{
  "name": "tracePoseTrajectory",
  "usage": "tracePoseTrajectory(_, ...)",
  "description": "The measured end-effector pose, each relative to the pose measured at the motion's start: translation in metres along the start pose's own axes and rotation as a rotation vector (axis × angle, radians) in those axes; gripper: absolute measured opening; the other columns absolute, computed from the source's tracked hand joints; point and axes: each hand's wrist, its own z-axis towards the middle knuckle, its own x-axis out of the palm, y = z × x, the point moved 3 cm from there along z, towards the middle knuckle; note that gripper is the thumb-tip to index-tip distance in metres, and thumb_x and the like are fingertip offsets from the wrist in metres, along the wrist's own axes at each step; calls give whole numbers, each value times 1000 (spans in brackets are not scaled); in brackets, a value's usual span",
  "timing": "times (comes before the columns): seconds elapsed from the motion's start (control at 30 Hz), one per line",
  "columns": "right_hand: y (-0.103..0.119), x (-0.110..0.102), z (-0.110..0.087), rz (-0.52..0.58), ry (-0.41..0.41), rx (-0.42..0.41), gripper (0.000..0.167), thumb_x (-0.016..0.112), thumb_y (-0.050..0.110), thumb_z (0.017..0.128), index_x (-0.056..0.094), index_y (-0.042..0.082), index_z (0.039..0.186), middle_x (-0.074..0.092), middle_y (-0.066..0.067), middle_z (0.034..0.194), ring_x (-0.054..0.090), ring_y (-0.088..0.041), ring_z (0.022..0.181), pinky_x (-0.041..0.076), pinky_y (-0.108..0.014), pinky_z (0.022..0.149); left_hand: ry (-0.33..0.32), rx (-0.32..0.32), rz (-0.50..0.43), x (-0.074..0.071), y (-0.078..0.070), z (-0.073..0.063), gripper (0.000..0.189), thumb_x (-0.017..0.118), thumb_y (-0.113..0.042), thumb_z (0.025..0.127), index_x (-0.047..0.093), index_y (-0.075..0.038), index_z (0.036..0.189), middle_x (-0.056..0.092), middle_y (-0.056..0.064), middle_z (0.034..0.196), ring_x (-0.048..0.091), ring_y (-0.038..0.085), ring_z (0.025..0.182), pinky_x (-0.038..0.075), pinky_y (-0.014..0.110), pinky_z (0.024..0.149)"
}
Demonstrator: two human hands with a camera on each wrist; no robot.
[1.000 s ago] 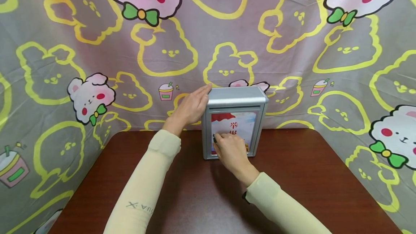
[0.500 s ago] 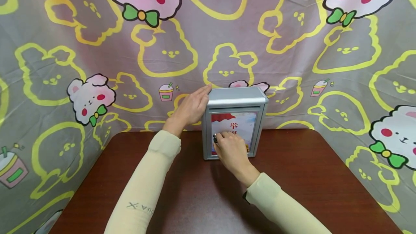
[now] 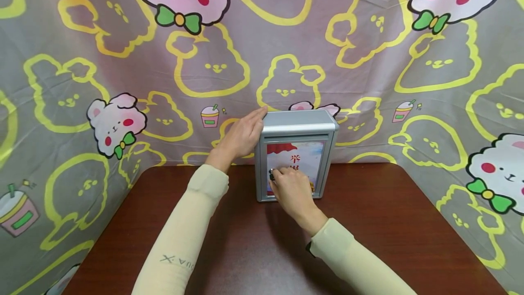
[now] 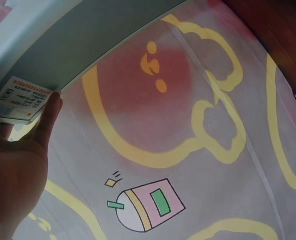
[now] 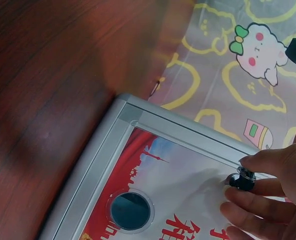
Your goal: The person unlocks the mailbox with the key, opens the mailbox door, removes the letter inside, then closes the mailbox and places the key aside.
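A silver-grey metal box (image 3: 300,126) stands upright on the table, its front bearing a white and red poster (image 3: 304,154). My left hand (image 3: 242,134) lies along the box's upper left side with its fingers straight. In the left wrist view its fingertips touch the box's edge beside a printed label (image 4: 20,100). My right hand (image 3: 292,190) is at the left part of the front panel. Its thumb and fingers pinch a small black key (image 5: 244,181) with a shiny metal part, at the panel's lock. The fingers partly hide where the key meets the panel.
A dark reddish-brown table (image 3: 368,222) carries the box near its back edge. Behind and on both sides hangs a cartoon-printed cloth (image 3: 360,104). A dark round window (image 5: 130,211) sits low in the front panel.
Over the last second the right fingers have turned slightly, and more of the black key shows beside them. The left hand and the box stay in place.
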Motion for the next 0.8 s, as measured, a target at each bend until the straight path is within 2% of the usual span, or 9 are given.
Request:
tracePoseTrajectory(0.23,2,0,-1,-15,-18,4,19,81,20,86,72,7,77,68,-7,71,68,-29,65,54,-45,55,6,-10,2,-1,-1,-1,58,23,-34,108,35,-13,161,34,1,166,32,19,152,23,35,124)
tracePoseTrajectory(0.5,5,0,-1,-21,-26,3,17,80,17,87,73,4,78,66,-7,68,67,-28,62,55,-45,55,2,11,-5,-1,0,0,57,24,-31,109,37,-10,160,34,2,165,32,19,152,23,35,124)
tracePoseTrajectory(0.8,6,3,-2,-3,-30,16,22,77,16,90,69,5,73,63,-6,63,65,-29,59,53,-45,50,3,2,-7,-1,0,-1,56,25,-32,109,36,-11,160,34,2,165,32,19,152,23,35,124)
